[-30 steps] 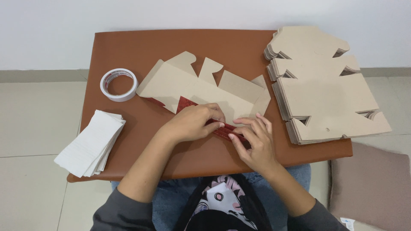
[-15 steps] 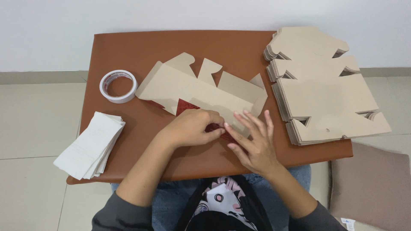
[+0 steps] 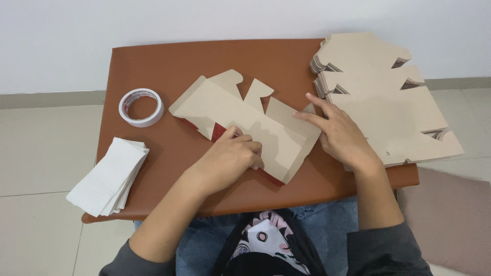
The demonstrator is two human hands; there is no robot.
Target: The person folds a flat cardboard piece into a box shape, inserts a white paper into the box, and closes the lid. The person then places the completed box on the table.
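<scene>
My left hand (image 3: 230, 156), fingers curled, presses the flat brown die-cut cardboard box blank (image 3: 245, 120) down; my right hand (image 3: 340, 134), open flat, pins its 3 o'clock edge so it can't slide.

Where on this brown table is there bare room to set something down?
Bare brown table runs along the far edge, behind the tape roll and the flat box blank. A smaller patch lies between the white paper stack and the left hand. The right side is crowded: the right hand sits beside the cardboard stack.
</scene>
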